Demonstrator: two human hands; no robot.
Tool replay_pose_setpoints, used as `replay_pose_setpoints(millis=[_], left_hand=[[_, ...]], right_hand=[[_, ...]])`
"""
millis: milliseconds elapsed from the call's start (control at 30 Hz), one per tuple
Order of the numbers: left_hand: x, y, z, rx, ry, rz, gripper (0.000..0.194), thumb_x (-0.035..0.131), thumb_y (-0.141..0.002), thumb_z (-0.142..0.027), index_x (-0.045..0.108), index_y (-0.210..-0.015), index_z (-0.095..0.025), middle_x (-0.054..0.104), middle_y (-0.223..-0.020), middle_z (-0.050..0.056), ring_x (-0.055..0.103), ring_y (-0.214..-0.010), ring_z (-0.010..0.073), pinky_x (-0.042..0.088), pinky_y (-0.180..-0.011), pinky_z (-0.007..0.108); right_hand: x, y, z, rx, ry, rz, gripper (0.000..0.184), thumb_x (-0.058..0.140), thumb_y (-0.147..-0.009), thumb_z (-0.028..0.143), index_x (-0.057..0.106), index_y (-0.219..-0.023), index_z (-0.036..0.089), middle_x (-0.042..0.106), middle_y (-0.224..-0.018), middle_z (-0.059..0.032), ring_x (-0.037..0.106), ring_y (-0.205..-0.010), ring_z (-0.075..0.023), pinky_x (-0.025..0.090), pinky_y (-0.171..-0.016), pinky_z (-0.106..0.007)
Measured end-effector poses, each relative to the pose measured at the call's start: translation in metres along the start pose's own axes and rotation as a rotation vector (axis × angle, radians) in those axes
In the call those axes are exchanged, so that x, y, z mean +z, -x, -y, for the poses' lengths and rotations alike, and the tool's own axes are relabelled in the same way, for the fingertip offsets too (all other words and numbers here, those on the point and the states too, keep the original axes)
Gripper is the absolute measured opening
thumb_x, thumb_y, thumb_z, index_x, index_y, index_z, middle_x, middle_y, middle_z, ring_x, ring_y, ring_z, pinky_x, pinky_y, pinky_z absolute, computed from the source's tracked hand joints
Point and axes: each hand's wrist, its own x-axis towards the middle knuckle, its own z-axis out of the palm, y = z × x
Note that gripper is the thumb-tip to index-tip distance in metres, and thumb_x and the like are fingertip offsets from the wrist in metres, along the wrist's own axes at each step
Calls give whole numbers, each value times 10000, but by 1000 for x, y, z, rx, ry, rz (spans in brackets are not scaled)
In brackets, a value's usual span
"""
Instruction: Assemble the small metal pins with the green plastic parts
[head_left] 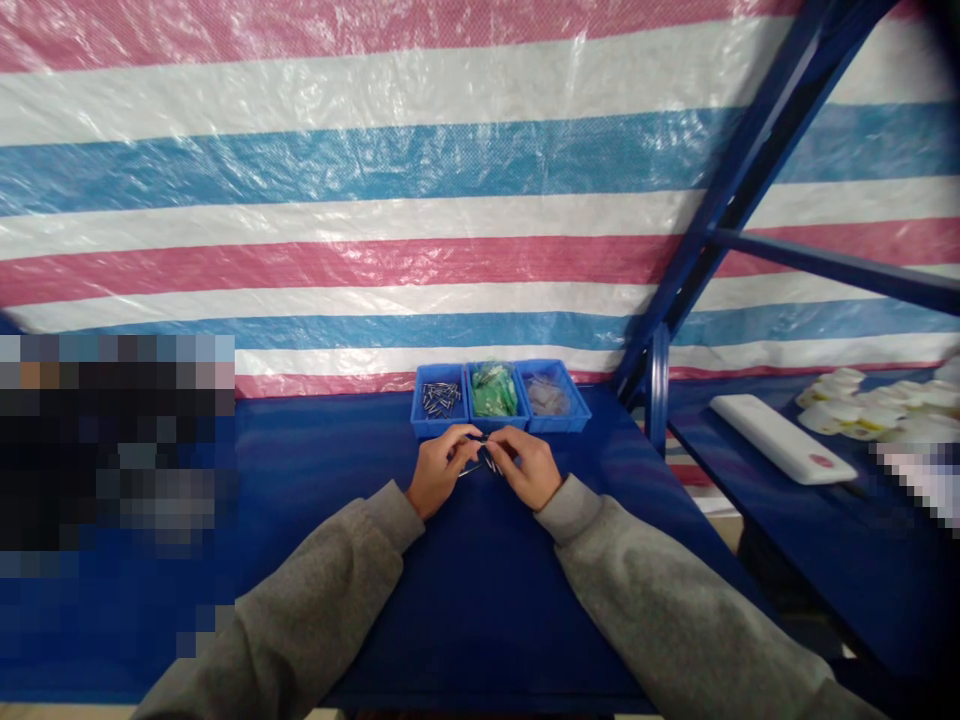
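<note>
My left hand (442, 468) and my right hand (527, 464) meet just in front of the blue bins, fingertips pinched close together. Between them is a small dark and silvery piece, too small to name. Below the fingers, a few thin metal pieces (491, 464) lie on the blue table. Beyond my hands stand three joined blue bins. Dark screw-like metal pieces fill the left bin (417, 421). A green plastic bag with small pale pieces lies in the middle bin (495, 424). Clear plastic, perhaps small bags, lies in the right bin (577, 415).
The blue table (487, 600) spreads under my arms. A striped plastic sheet (337, 240) hangs behind it. At right rises a blue metal frame (657, 390); past it, another table bears a long white box (784, 440) and several white-and-yellow rolls (844, 405). The left side is pixelated.
</note>
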Motion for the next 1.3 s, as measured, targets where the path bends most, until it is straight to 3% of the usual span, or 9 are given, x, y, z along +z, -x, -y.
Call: replay_pose_setpoints(millis=[100, 367, 600, 800, 1033, 1200, 1300], left_hand=[[0, -1, -1, 33, -37, 4, 238, 481, -855, -349, 620, -833, -157, 637, -739, 21, 561, -638, 110, 425, -628, 209], [-2, 0, -6, -8, -75, 29, 368, 399, -894, -335, 537, -610, -146, 493, -524, -32, 461, -506, 75, 377, -560, 195], [0, -1, -2, 1, -23, 1, 221, 467, -861, -340, 575, -848, -148, 591, -737, 12, 539, -639, 103, 426, -601, 204], [0, 0, -1, 24, -34, 8, 211, 478, -857, -329, 588, -836, -151, 612, -777, 24, 551, -667, 110, 426, -610, 209], [0, 0, -2, 5, -49, 6, 252, 443, -876, -329, 592, -786, -147, 592, -668, 1, 534, -593, 94, 414, -581, 195], [-1, -1, -3, -30, 9, 31, 316, 419, -886, -337, 569, -690, -139, 557, -604, -9, 515, -532, 80, 414, -555, 192], [0, -1, -4, -27, 22, 5, 273, 443, -872, -353, 589, -778, -142, 591, -671, 7, 530, -568, 90, 425, -558, 197]], right_hand=[[-1, -1, 0, 0, 27, -6, 307, 363, -917, 326, 569, -742, 180, 575, -654, -25, 529, -589, -126, 409, -600, -237], [0, -1, 2, -21, -24, 27, 245, 422, -897, 332, 584, -790, 182, 597, -706, -27, 544, -619, -126, 416, -612, -234], [-1, -1, -1, -14, 19, 34, 366, 349, -925, 339, 555, -668, 179, 553, -600, -15, 522, -572, -119, 398, -601, -231], [-1, -2, -1, 6, -11, -12, 352, 354, -920, 352, 576, -702, 187, 592, -640, -28, 556, -608, -134, 415, -618, -242], [0, -1, 0, 29, -72, -26, 212, 477, -865, 353, 606, -910, 191, 631, -761, -42, 574, -629, -142, 461, -617, -253], [-1, -1, 1, 11, -72, -40, 205, 453, -880, 330, 605, -872, 193, 612, -756, -44, 558, -628, -140, 450, -620, -254], [-3, -1, 3, -10, -43, -25, 239, 424, -893, 333, 593, -806, 189, 588, -698, -35, 544, -611, -137, 436, -611, -251]])
